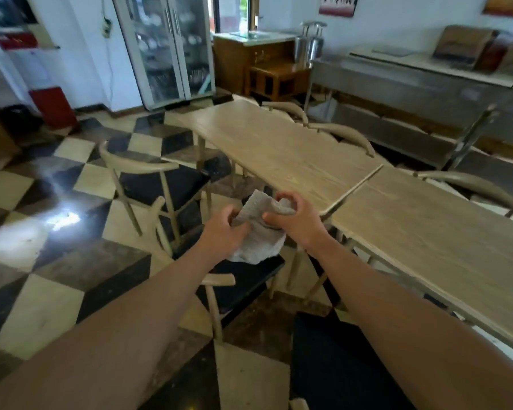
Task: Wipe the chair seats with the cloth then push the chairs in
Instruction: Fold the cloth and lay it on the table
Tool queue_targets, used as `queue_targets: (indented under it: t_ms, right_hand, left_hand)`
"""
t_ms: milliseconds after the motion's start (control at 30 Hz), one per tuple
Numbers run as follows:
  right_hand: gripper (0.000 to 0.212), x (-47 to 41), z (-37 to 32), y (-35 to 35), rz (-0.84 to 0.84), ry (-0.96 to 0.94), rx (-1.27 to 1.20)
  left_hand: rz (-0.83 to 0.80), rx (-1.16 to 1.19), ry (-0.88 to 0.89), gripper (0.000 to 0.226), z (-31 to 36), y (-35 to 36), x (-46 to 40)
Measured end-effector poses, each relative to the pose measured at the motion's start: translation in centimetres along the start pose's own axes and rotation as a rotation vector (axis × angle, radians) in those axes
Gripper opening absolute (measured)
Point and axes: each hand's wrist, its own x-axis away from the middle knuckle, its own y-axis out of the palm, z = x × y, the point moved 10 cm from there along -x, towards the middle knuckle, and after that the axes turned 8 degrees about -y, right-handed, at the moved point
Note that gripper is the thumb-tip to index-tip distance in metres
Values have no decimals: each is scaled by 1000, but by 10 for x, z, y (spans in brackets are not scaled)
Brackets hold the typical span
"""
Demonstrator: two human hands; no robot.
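A grey cloth (259,232) hangs between both hands in mid-air, above a pulled-out chair. My left hand (224,230) pinches its left side and my right hand (290,218) grips its upper right corner. Below them, a wooden chair with a black seat (249,279) stands away from the long wooden table (293,155). Farther left, a second chair with a black seat (163,182) and a curved wooden back is also out from the table. At the bottom of the view lies another black seat (338,365).
A second table (444,232) butts against the first on the right. Several chairs (353,134) are tucked in along the far side. A glass-door cabinet (166,48), a steel counter (412,90) and a red bin (54,108) line the walls. The floor is checkered tile.
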Motion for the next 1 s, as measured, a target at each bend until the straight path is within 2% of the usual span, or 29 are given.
queue_targets:
  t_ms: [200,300,400,567,633,767,900,1000]
  right_hand:
    - [50,-20,-44,66,-219,-53,170]
    - [37,-43,-56,75,-231,-76,252]
    - [30,-65,-53,71,-216,-130,348]
    - [45,-105,-43,46,-270,-123,363]
    - [33,-124,-42,34,-282,-164,433]
    - [31,-153,-52,6,-202,-215,339]
    - [11,-180,-59,-22,-156,-188,297]
    - [28,-197,-49,-36,-112,-67,137]
  left_hand:
    - [-45,-120,152,12,6,-83,-3]
    - [-60,-136,168,13,11,-102,-17]
    - [-103,-148,198,9,19,-95,-32]
    - [-228,-193,234,10,44,-63,-70]
    - [-247,-196,230,7,58,-54,-88]
    - [-214,-144,150,20,79,-48,-130]
    - [-258,-127,61,35,87,-29,-172]
    - [-368,-79,6,32,90,-10,-196]
